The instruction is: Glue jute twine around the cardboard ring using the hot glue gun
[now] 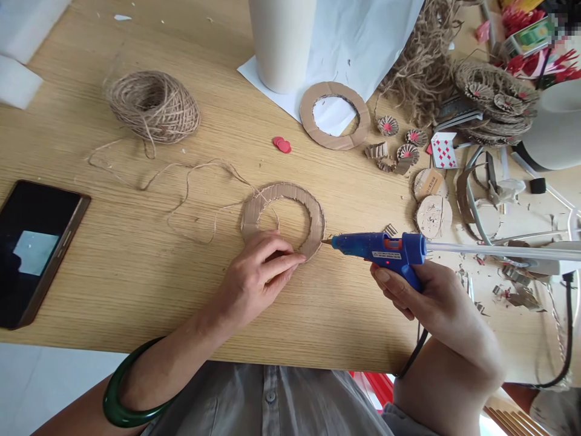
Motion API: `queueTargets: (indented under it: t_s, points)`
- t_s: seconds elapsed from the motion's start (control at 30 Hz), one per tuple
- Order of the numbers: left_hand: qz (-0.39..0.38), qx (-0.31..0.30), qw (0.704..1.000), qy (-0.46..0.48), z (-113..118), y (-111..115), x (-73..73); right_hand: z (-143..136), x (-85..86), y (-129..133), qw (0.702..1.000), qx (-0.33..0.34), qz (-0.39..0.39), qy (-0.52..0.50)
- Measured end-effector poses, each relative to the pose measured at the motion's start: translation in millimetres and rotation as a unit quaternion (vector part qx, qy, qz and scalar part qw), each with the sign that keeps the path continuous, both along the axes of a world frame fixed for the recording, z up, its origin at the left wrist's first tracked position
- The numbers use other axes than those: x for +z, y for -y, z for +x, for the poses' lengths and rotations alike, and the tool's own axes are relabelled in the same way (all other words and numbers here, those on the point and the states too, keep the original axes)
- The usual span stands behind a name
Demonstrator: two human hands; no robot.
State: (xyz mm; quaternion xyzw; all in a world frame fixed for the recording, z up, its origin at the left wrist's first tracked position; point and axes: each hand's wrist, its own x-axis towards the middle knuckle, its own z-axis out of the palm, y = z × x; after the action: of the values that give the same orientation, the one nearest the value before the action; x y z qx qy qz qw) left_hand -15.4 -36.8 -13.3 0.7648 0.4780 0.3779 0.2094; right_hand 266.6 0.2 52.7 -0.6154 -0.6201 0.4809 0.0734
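At the far left of the table, a phone is seen lying flat. A ball of twine is placed beyond it, with a loose strand trailed rightward to the cardboard ring. The ring lies flat near the table's front edge; its near side is gripped by the closed fingers of the left hand. Red discs and a second ring are seen beyond. The nozzle of the blue glue gun is directed at the ring's right edge; its handle is enclosed by the curled fingers of the right hand. Pleated rosettes and a playing card are shown farther right.
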Motion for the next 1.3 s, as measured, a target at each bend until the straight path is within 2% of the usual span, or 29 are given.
queueTargets:
  t_s: [0.67,0.93,1.3]
  points:
    - [0.009,0.003,1.000,0.018,0.6,-0.4,0.8,-1.1,1.4,-1.7,1.000,0.017,0.005,0.008]
    - [0.010,0.008,1.000,0.007,1.1,-0.8,1.5,-5.2,7.6,-1.4,1.000,0.008,0.009,0.006]
    - [-0.002,0.007,1.000,0.002,1.5,-0.3,2.0,-5.6,4.0,-2.1,1.000,0.024,0.012,-0.015]
